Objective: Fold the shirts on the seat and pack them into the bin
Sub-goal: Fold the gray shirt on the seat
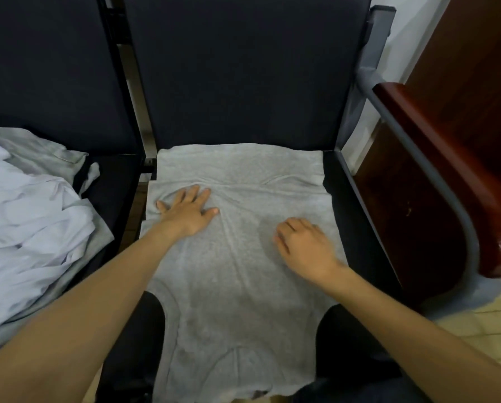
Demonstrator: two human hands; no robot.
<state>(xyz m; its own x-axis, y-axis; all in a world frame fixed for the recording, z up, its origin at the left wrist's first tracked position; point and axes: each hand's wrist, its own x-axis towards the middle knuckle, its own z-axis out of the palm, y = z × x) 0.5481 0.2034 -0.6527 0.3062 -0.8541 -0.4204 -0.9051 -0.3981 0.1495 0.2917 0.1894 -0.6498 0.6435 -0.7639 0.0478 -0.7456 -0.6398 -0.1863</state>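
Observation:
A light grey shirt (237, 286) lies spread flat on the dark seat (356, 228), its hem toward the backrest and its neck end hanging over the front edge. My left hand (188, 212) presses flat on the shirt's left part with fingers spread. My right hand (304, 245) rests on the shirt's right part, fingers loosely bent, holding nothing. No bin is in view.
A heap of white and grey shirts (31, 216) fills the neighbouring seat on the left. A dark backrest (243, 71) stands behind the seat. On the right, a grey metal armrest (412, 146) runs beside a dark red wooden panel (458, 158). Tiled floor (482, 324) shows at the lower right.

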